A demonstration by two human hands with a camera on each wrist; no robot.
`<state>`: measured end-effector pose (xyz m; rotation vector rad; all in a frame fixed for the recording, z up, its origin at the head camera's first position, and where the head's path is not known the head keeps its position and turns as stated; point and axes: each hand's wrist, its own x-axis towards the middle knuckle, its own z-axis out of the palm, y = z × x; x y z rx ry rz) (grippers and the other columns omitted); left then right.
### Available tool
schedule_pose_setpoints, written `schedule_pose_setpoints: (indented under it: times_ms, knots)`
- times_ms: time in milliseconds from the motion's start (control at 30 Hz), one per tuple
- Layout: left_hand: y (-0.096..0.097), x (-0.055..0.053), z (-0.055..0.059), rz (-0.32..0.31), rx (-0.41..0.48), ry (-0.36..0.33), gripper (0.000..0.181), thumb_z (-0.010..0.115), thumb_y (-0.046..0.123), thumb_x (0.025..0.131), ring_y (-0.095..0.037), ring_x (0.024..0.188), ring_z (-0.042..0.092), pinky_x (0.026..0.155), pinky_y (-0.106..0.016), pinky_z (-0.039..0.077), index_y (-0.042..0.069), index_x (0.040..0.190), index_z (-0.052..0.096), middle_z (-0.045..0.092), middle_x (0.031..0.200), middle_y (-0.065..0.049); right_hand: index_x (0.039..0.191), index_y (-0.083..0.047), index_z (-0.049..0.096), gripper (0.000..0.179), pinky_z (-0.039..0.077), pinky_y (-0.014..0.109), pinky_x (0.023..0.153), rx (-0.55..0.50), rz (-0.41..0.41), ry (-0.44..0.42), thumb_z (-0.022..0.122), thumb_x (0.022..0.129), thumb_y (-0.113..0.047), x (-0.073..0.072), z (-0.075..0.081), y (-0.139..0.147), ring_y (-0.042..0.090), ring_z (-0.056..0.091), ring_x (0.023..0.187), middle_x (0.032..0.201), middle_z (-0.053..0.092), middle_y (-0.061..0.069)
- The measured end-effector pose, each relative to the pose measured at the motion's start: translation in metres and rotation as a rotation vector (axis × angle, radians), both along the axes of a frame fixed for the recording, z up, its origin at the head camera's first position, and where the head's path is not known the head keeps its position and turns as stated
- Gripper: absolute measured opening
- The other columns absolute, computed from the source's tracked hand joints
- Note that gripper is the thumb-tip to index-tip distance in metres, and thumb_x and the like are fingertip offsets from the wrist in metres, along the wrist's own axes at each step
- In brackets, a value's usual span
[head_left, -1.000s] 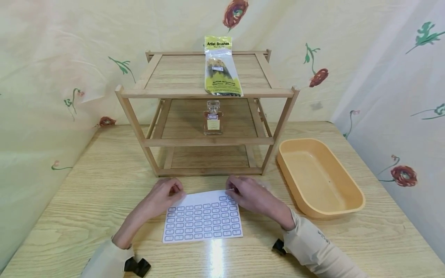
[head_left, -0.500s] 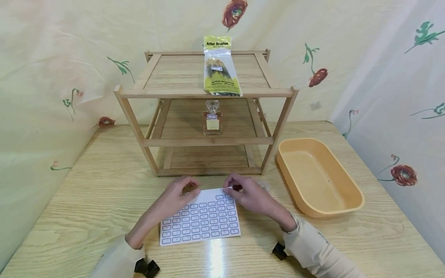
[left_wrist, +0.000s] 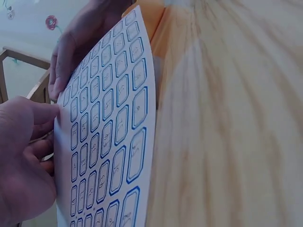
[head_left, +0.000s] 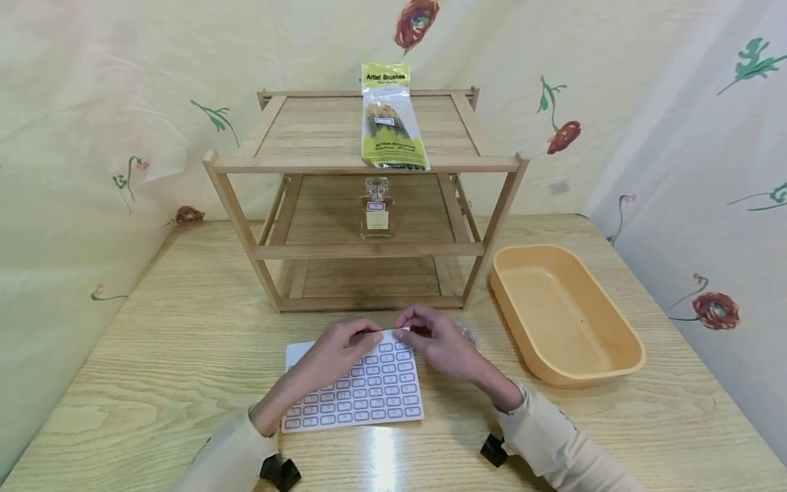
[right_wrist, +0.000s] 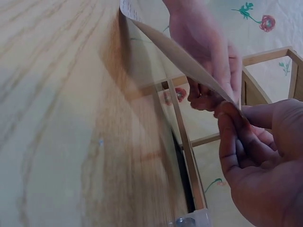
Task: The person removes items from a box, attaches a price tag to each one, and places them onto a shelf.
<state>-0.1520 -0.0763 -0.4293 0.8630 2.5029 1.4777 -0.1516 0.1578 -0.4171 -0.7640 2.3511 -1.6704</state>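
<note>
A white sheet of blue-bordered label stickers (head_left: 369, 403) is tilted up off the wooden table at its far edge, as the right wrist view shows. Between thumb and fingers, my right hand (head_left: 439, 345) pinches its far right corner. Close by on the same edge, my left hand (head_left: 341, 352) pinches the sheet and covers some labels in the head view. In the left wrist view the labels bear small marks, too blurred to read. A small clear object (head_left: 468, 333) lies just beyond my right hand, partly hidden.
Behind the hands stands a three-tier wooden rack (head_left: 369, 251). A pack of artist brushes (head_left: 393, 147) lies on its top tier, a perfume bottle (head_left: 377, 222) stands on the middle one; both carry a small label. An orange plastic basin (head_left: 510, 311) sits at the right.
My left hand has slid right along the sheet's far edge, from its left corner to near my right hand. The right hand keeps its corner and has shifted slightly.
</note>
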Motion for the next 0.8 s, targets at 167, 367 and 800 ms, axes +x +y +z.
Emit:
schedule_pose_setpoints:
  times_ms: [167,367,800]
  knots:
    - [0.003,-0.002,-0.001,-0.007,0.047,-0.065,0.024,0.057,0.025,0.109,-0.015,0.092,0.061,0.086,-0.033,0.051,0.008,0.116,0.072,0.068,0.101,0.002,0.109,0.001,0.061,0.009,0.052,0.026,0.066,-0.032,-0.015,0.05,0.064,0.101,-0.001,0.002,-0.001,-0.001,0.02,0.063,0.077,0.092,0.065,0.008]
    - [0.007,-0.004,-0.003,-0.033,0.087,-0.106,0.023,0.057,0.024,0.108,-0.016,0.087,0.059,0.08,-0.03,0.048,0.007,0.113,0.072,0.067,0.096,0.001,0.109,0.0,0.062,0.009,0.052,0.026,0.065,-0.044,-0.031,0.137,0.063,0.101,0.002,0.004,-0.003,-0.003,0.019,0.063,0.077,0.093,0.065,0.006]
    - [0.009,-0.003,-0.003,-0.058,0.114,-0.1,0.017,0.056,0.014,0.108,-0.016,0.086,0.058,0.078,-0.028,0.046,0.006,0.106,0.071,0.067,0.095,0.001,0.119,0.002,0.063,0.033,0.059,0.034,0.081,0.252,-0.093,0.646,0.079,0.091,-0.006,0.012,-0.005,-0.001,0.023,0.068,0.095,0.108,0.069,0.012]
